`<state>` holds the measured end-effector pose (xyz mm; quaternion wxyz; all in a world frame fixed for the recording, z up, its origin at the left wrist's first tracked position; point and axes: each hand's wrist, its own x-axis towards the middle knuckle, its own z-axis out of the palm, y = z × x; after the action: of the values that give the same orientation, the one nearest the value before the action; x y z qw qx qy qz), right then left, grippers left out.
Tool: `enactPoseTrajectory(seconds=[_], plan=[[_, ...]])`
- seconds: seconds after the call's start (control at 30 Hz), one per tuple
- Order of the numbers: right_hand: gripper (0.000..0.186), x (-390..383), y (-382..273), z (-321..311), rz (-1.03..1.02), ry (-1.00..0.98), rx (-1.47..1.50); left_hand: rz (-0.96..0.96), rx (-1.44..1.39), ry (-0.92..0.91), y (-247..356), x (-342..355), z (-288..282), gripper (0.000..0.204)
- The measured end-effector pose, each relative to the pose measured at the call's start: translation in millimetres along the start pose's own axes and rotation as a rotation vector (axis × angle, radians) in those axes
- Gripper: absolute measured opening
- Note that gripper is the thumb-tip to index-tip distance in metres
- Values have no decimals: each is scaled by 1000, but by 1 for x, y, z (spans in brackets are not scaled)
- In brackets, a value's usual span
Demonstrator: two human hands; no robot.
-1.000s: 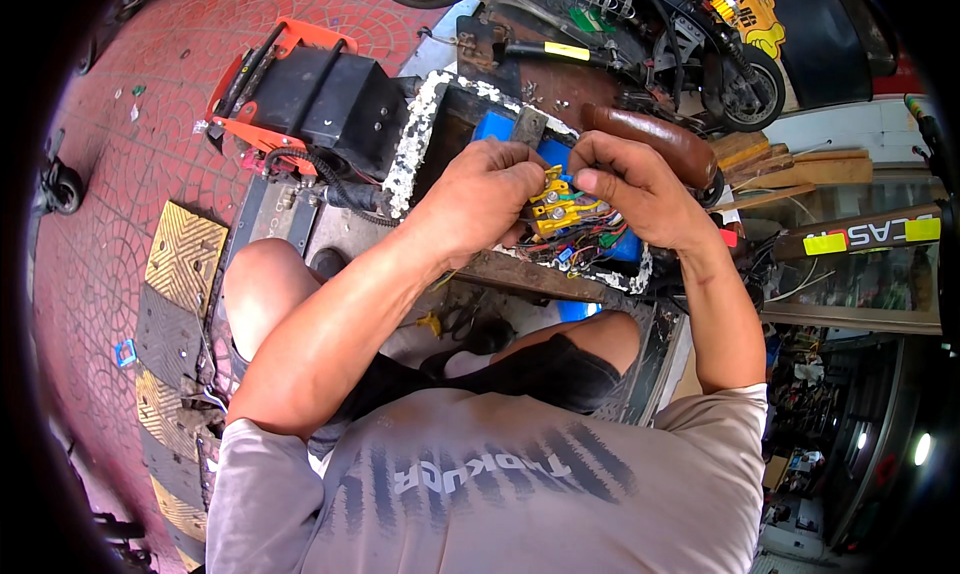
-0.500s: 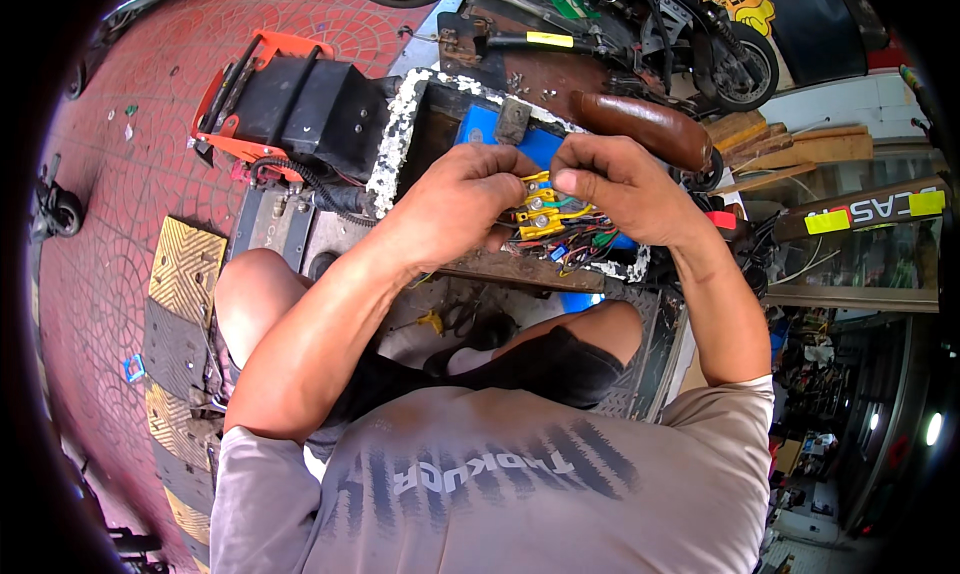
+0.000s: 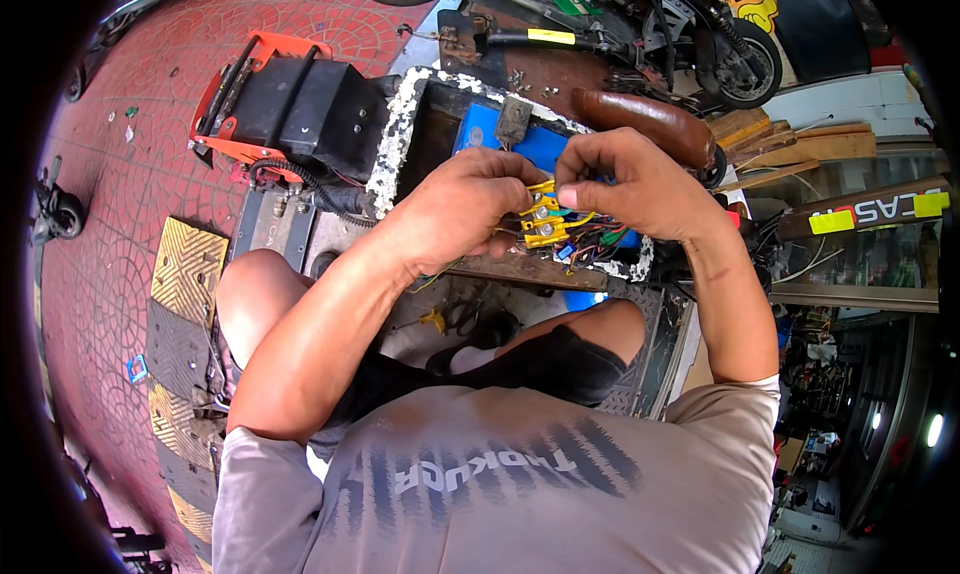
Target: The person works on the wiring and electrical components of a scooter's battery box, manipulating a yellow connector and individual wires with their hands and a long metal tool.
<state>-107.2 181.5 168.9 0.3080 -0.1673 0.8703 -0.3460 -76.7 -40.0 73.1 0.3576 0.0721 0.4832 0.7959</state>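
Observation:
Both hands are at a yellow terminal block [image 3: 546, 232] with metal screws, above a tangle of coloured wires [image 3: 590, 246]. My left hand [image 3: 470, 202] has its thumb and fingers closed on the block's left edge. From the other side, my right hand [image 3: 635, 184] is bent in a pinch at the block's upper right, beside a thin yellow wire; its fingers hide what is between them. Behind the hands, a blue battery pack [image 3: 478, 124] lies in an open box frame [image 3: 385, 169] with flaking white paint. A small dark box [image 3: 513, 122] rests on the battery.
A black case with an orange frame [image 3: 250, 99] stands left of the box. A brown padded seat [image 3: 645, 126] lies behind it, with wood strips [image 3: 800, 146] to the right. Motorcycle parts [image 3: 690, 49] fill the back. Red paving [image 3: 110, 274] spreads left, beside yellow-black ramps [image 3: 185, 264].
My right hand has risen slightly and its fingers curl in more. The left hand stays at the terminal block, shifted a little to the right.

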Motion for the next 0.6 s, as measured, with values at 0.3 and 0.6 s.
enactPoseTrajectory(seconds=[0.3, 0.6], plan=[[16, 6, -12, -5, 128, -128, -129, -72, 62, 129, 1, -2, 10, 32], [18, 9, -9, -3, 118, -155, -22, -54, -39, 151, -8, 2, 7, 24]])
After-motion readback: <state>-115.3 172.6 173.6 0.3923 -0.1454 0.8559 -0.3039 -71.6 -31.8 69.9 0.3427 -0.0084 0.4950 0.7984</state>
